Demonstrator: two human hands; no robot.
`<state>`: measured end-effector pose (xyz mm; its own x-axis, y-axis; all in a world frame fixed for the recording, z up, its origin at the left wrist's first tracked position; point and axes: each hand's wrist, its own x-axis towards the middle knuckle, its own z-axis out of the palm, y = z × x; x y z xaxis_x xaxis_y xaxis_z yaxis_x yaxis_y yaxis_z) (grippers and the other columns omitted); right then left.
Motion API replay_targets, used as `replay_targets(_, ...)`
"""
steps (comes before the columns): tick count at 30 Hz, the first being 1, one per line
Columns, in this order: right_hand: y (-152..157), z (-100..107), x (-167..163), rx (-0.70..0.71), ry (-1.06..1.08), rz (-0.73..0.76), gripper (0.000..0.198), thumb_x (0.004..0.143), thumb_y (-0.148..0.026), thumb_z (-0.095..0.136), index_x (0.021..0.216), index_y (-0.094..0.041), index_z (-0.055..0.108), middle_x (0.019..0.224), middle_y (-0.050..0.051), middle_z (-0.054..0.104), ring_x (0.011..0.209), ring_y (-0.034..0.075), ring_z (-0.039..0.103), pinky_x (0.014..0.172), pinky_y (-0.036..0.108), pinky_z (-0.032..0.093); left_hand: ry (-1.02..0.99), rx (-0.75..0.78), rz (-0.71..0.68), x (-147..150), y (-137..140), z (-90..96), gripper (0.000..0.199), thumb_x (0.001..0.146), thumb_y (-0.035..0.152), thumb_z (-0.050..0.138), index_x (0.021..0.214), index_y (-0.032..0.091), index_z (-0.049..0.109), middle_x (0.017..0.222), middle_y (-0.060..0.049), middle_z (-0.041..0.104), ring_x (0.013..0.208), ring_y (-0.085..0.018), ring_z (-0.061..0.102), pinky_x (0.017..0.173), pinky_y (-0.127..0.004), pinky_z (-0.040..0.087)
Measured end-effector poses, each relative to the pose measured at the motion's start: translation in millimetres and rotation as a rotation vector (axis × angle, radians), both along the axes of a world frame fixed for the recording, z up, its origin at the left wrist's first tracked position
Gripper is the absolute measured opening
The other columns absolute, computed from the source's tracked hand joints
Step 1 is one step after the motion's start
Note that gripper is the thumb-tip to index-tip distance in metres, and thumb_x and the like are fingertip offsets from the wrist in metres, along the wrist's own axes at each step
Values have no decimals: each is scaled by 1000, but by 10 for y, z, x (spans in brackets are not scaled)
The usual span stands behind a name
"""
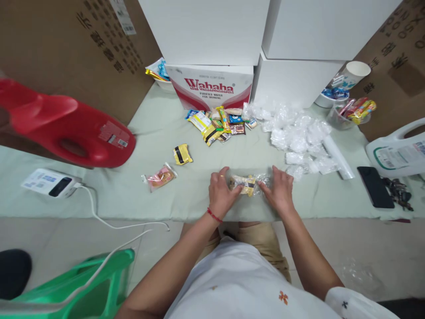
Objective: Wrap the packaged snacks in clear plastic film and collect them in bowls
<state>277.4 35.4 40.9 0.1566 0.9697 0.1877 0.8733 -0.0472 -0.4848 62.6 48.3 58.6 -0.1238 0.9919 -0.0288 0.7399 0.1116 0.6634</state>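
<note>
Near the table's front edge lies a small yellow snack packet with a dark band, inside clear plastic wrap. My left hand holds the packet's left end, its thumb pressed onto the top. On the other side, my right hand grips the loose end of the wrap with thumb and fingers. The fingertips under the plastic are partly hidden. Left of my hands sit a similar yellow packet and a pink snack packet, both apart from my fingers.
Mixed snacks lie before the Wahaba carton. Clear wrapped pieces are heaped right of them, by a plastic roll. A red jug and white power bank are left; a phone and white jug right.
</note>
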Motion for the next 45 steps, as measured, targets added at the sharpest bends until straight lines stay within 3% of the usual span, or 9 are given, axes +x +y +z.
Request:
replay_targets(6, 2, -52, 26, -86, 100, 111, 14, 87, -34, 68, 92, -21, 70, 107, 13, 64, 112, 34, 50, 98, 51, 45, -52, -85, 27, 74, 17, -83, 34, 70, 41, 83, 92, 21, 66, 112, -9, 60, 115, -31, 55, 103, -46, 46)
replay_targets(11, 6, 60, 117, -139, 571, 146, 19, 87, -42, 66, 86, -23, 61, 89, 5, 65, 76, 20, 58, 73, 34, 50, -570, -104, 0, 34, 29, -22, 39, 70, 29, 78, 95, 23, 48, 92, 2, 61, 84, -16, 60, 79, -29, 49)
replay_targets(14, -30, 83, 21, -296, 863, 83, 27, 82, -46, 72, 84, -23, 58, 66, -4, 60, 57, 15, 51, 57, 27, 44, -550, -29, 5, 68, 4, -2, 37, 71, 26, 75, 91, 24, 44, 86, 4, 56, 78, -14, 56, 76, -26, 47)
replay_targets(21, -245, -7, -614, -264, 1445, -75, 37, 69, -49, 86, 88, -23, 68, 78, -2, 71, 68, 14, 61, 66, 27, 52, -69, 466, -138, 240, -193, -231, 23, 78, 13, 66, 97, 22, 57, 108, -8, 54, 100, -24, 52, 91, -41, 48)
replay_targets(25, -318, 7, -697, -357, 1750, -142, 46, 72, -60, 84, 92, -20, 71, 89, 5, 76, 81, 19, 69, 78, 34, 59, 11, 521, -341, 131, -230, -328, 23, 85, 10, 58, 104, 23, 65, 118, -12, 58, 112, -28, 52, 100, -49, 46)
replay_targets(30, -252, 12, -624, -283, 1616, -159, 43, 73, -48, 89, 100, -21, 70, 103, 5, 76, 93, 19, 71, 83, 32, 59, -210, 434, -650, -29, -370, -342, 52, 73, 6, 60, 122, 24, 61, 143, -16, 51, 139, -34, 45, 113, -61, 41)
replay_targets(34, -213, 14, -639, -205, 1600, -158, 46, 71, -47, 90, 106, -24, 70, 113, 4, 76, 102, 20, 71, 92, 35, 59, -737, 204, -222, -36, -449, -295, 32, 86, 24, 64, 117, 24, 54, 140, -14, 54, 132, -27, 55, 106, -49, 52)
replay_targets(37, -276, 30, -725, -241, 1587, -48, 48, 70, -46, 90, 110, -26, 71, 115, 4, 76, 105, 22, 71, 98, 40, 58, -1110, -94, 96, -30, -393, -196, 46, 85, 45, 73, 120, 24, 51, 133, -11, 62, 124, -23, 62, 98, -38, 56)
replay_targets(45, -400, -32, -737, -296, 1506, 22, 50, 68, -40, 92, 113, -26, 75, 113, 3, 78, 108, 22, 72, 104, 40, 54, -1345, -339, 130, 0, -285, -16, 55, 65, 36, 89, 111, 22, 61, 116, -5, 72, 105, -19, 69, 94, -31, 55)
